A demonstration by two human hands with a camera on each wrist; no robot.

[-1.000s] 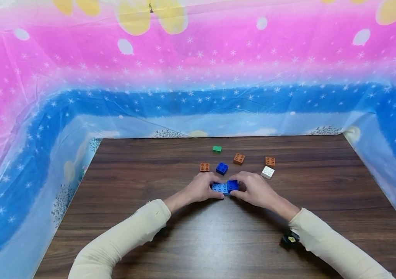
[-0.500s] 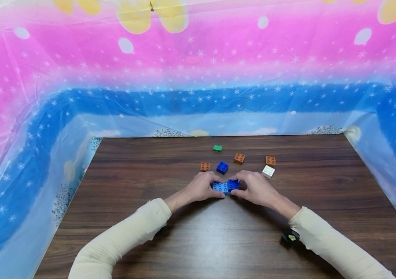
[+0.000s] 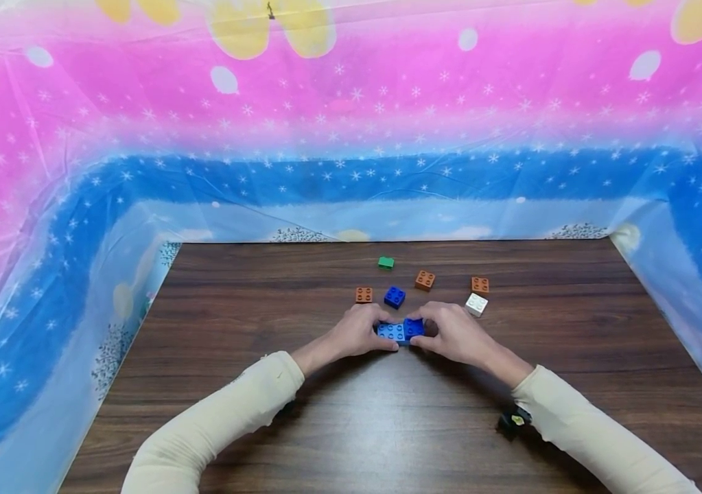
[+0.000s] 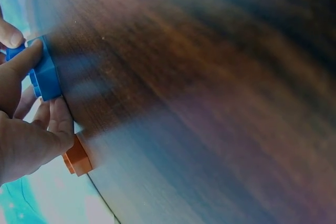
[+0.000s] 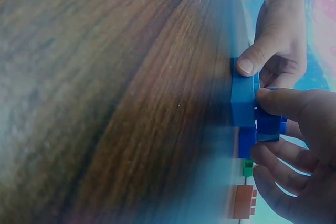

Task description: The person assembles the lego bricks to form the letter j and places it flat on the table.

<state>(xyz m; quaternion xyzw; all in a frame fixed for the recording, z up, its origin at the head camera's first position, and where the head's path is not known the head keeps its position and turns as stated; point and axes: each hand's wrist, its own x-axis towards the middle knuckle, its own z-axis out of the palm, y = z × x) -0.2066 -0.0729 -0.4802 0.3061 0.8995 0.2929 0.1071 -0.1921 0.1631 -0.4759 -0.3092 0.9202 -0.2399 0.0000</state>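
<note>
Near the middle of the table, my left hand [image 3: 358,332] grips a light blue building brick [image 3: 390,333] by its left part, thumb along the near side. My right hand [image 3: 454,335] pinches a dark blue brick [image 3: 414,328] between thumb and fingers. This smaller brick sits over the right end of the light blue one, with its studs facing up. In the right wrist view, the dark blue brick [image 5: 269,123] lies against the studded side of the light blue brick [image 5: 242,100]. My fingers hide parts of both bricks.
Beyond the hands lie another dark blue brick [image 3: 394,296], an orange brick [image 3: 364,294], a second orange brick [image 3: 425,280] and a green brick [image 3: 385,262]. To the right, a white brick [image 3: 477,304] lies by a third orange brick [image 3: 480,284]. Patterned cloth [image 3: 351,178] surrounds the table [image 3: 252,274].
</note>
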